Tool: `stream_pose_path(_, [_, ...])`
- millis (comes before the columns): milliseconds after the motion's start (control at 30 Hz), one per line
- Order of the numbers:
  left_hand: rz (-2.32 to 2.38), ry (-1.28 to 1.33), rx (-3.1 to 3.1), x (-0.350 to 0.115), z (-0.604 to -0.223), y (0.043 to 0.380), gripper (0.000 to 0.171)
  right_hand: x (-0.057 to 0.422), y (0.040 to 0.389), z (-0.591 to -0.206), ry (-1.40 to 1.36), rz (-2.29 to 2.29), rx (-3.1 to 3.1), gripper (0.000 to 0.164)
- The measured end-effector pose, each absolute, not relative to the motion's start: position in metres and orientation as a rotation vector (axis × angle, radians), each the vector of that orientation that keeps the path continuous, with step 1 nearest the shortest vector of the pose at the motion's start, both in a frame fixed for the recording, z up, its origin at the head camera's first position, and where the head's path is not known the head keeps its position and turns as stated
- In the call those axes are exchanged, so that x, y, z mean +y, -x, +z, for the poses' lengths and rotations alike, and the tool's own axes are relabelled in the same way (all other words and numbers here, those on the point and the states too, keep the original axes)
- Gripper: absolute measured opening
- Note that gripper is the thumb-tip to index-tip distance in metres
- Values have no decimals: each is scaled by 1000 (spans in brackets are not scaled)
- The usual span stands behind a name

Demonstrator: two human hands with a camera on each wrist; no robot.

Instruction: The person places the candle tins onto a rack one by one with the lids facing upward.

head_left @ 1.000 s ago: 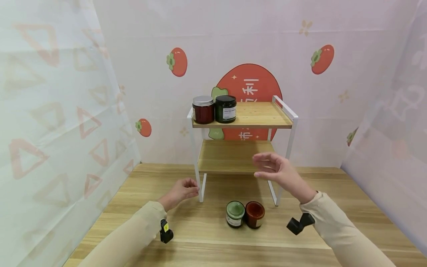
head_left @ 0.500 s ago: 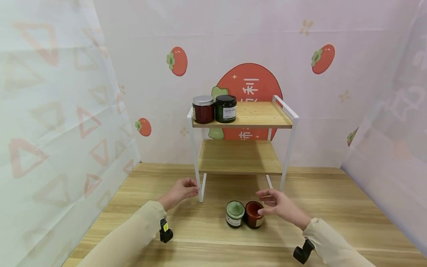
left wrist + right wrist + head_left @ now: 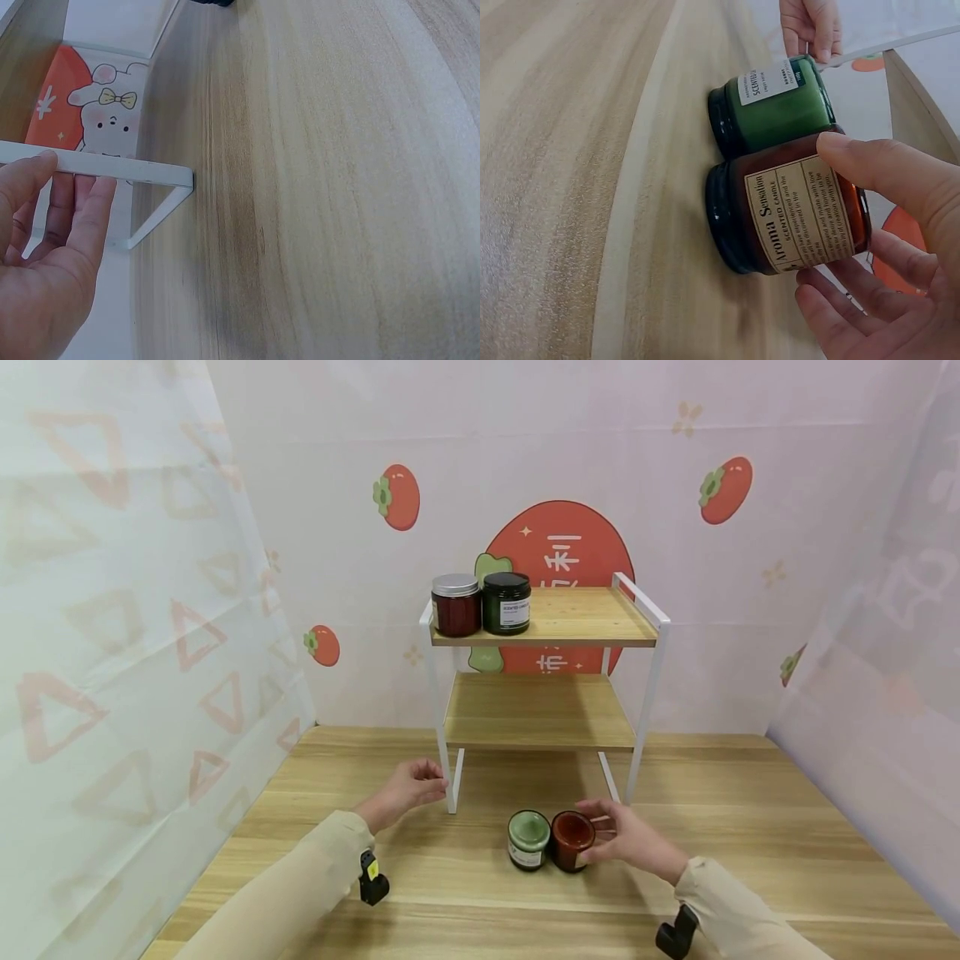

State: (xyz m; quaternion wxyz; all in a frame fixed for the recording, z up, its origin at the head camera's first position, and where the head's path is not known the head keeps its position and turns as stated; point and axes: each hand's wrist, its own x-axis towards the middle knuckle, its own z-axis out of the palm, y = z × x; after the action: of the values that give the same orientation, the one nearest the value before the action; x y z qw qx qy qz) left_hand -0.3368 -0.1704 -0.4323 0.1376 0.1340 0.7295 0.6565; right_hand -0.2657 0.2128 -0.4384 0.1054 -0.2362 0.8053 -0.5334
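Observation:
A red-brown scented candle jar (image 3: 573, 833) and a green scented candle jar (image 3: 528, 832) stand side by side on the table, upside down with dark lids against the wood. My right hand (image 3: 628, 843) grips the red-brown one from the right. In the right wrist view its thumb lies at the jar's upper edge and the fingers reach round the far side; the cream label (image 3: 799, 214) faces the camera. My left hand (image 3: 405, 789) pinches the white front left leg (image 3: 127, 166) of a two-tier shelf rack (image 3: 543, 714) between thumb and fingers.
On the rack's top board (image 3: 588, 614) stand a dark red jar with a silver lid (image 3: 456, 607) and a dark green jar with a black lid (image 3: 507, 606), at the left end. The wooden table (image 3: 750, 827) is bordered by printed cloth walls (image 3: 322, 493).
My right hand has come down from in front of the lower shelf to the red-brown candle jar and now grips its side. The left hand stays on the rack leg.

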Motion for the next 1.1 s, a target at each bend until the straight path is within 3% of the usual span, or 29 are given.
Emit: stream_pose_path(1100, [1903,-374,2103,-170,-431,337,12,202,272,-458,631,-1340,2606,74])
